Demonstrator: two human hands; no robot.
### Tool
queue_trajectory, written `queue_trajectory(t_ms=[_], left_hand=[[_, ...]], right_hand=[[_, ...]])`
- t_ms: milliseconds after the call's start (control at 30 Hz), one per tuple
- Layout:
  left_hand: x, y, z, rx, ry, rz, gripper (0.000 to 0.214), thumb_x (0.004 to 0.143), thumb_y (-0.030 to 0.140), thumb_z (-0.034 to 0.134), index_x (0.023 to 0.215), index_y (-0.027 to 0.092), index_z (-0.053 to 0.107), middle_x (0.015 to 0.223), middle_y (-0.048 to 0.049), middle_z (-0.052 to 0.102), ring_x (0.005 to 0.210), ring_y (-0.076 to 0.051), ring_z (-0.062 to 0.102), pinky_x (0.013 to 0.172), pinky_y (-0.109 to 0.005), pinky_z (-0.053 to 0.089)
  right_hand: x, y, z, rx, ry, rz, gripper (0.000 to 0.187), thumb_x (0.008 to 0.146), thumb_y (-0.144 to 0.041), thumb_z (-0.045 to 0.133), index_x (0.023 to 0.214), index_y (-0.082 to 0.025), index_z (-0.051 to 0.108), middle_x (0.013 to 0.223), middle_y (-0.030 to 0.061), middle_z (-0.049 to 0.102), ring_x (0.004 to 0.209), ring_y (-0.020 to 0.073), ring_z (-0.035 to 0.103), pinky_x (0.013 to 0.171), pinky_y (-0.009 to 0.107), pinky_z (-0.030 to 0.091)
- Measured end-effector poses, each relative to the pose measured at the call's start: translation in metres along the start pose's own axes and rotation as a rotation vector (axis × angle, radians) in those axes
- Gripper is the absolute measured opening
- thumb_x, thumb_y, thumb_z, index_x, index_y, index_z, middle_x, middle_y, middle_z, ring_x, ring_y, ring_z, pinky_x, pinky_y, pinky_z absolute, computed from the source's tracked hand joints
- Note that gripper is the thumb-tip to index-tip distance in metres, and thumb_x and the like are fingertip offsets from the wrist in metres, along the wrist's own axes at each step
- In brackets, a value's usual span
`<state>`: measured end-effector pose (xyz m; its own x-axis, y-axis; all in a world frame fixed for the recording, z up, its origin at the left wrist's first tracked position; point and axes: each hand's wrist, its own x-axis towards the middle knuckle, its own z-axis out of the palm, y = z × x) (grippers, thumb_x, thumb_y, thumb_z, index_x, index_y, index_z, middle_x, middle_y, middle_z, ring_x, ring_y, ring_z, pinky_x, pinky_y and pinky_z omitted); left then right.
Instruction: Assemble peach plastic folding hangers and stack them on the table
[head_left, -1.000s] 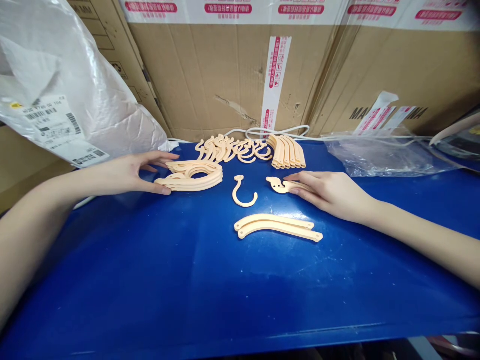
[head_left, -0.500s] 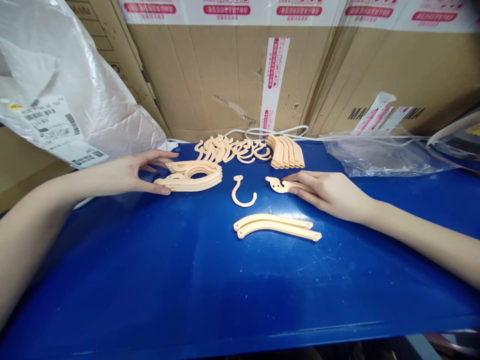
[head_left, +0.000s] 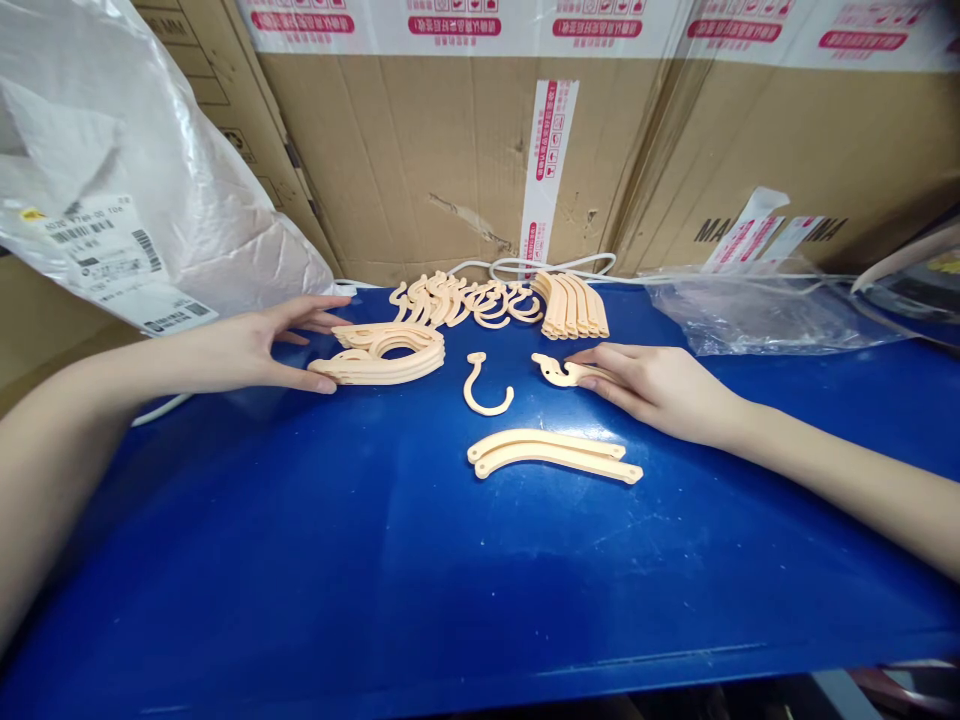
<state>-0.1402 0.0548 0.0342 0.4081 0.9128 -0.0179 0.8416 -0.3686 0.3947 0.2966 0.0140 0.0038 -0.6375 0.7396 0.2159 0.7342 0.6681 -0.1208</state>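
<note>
On the blue table point(head_left: 375, 560), my left hand point(head_left: 259, 345) lies open with fingers spread, thumb and fingertips touching the left end of a stack of curved peach plastic pieces point(head_left: 386, 352). My right hand point(head_left: 656, 385) rests flat, fingers extended over one end of a small peach plastic piece point(head_left: 555, 370). Between the hands lies a single peach hook point(head_left: 484, 385). In front of it lie two long curved peach bars point(head_left: 551, 455). Behind are a pile of several hooks point(head_left: 465, 298) and a row of upright curved pieces point(head_left: 574, 305).
Cardboard boxes point(head_left: 465, 150) wall off the back of the table. A white plastic bag with labels point(head_left: 112, 180) hangs at the left. A clear plastic bag point(head_left: 750, 310) lies at the right rear. A white cord point(head_left: 555, 265) runs along the back edge.
Barely anything: both hands stay where they were; the view has shifted very slightly.
</note>
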Motion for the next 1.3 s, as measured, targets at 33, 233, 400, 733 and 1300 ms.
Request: queue_trajectory(t_ms=[33, 233, 400, 733, 1300], left_hand=[[0.000, -0.003, 0.000, 0.037, 0.021, 0.036, 0.106, 0.063, 0.080, 0.061, 0.148, 0.027, 0.026, 0.131, -0.0073, 0.059, 0.116, -0.026, 0.058, 0.099, -0.049, 0.046], [0.002, -0.014, -0.003, 0.224, 0.104, 0.217, 0.093, 0.070, 0.073, 0.063, 0.142, 0.019, 0.038, 0.118, -0.0085, 0.069, 0.098, -0.022, 0.068, 0.076, -0.037, 0.059], [0.003, -0.012, -0.004, 0.255, 0.131, 0.282, 0.087, 0.072, 0.070, 0.063, 0.140, 0.018, 0.041, 0.116, -0.0075, 0.070, 0.093, -0.021, 0.070, 0.071, -0.034, 0.060], [0.001, -0.008, -0.004, 0.154, 0.075, 0.110, 0.097, 0.066, 0.078, 0.062, 0.141, 0.021, 0.039, 0.122, -0.0087, 0.067, 0.103, -0.026, 0.066, 0.082, -0.045, 0.057], [-0.002, 0.011, -0.003, 0.017, 0.046, -0.078, 0.107, 0.055, 0.082, 0.065, 0.144, 0.032, 0.033, 0.143, -0.0032, 0.049, 0.126, -0.028, 0.049, 0.105, -0.045, 0.041]], right_hand=[[0.000, 0.000, 0.000, 0.000, 0.000, -0.001, 0.035, 0.100, -0.038, 0.034, 0.117, -0.019, 0.057, 0.117, 0.0048, 0.067, 0.104, 0.0209, 0.065, 0.085, 0.036, 0.053], [0.000, 0.001, 0.000, 0.000, -0.005, -0.002, 0.034, 0.100, -0.038, 0.034, 0.118, -0.019, 0.057, 0.118, 0.0047, 0.066, 0.104, 0.0212, 0.065, 0.085, 0.036, 0.053], [0.000, 0.002, 0.001, 0.004, -0.005, -0.001, 0.035, 0.100, -0.039, 0.034, 0.119, -0.020, 0.057, 0.118, 0.0048, 0.066, 0.104, 0.0210, 0.065, 0.085, 0.036, 0.053], [0.000, 0.001, 0.001, -0.002, -0.004, 0.002, 0.034, 0.100, -0.038, 0.034, 0.119, -0.020, 0.057, 0.118, 0.0040, 0.066, 0.103, 0.0205, 0.065, 0.085, 0.036, 0.053], [0.000, 0.000, -0.002, 0.030, 0.004, 0.056, 0.033, 0.100, -0.037, 0.034, 0.116, -0.021, 0.059, 0.114, 0.0030, 0.068, 0.100, 0.0197, 0.066, 0.083, 0.034, 0.051]])
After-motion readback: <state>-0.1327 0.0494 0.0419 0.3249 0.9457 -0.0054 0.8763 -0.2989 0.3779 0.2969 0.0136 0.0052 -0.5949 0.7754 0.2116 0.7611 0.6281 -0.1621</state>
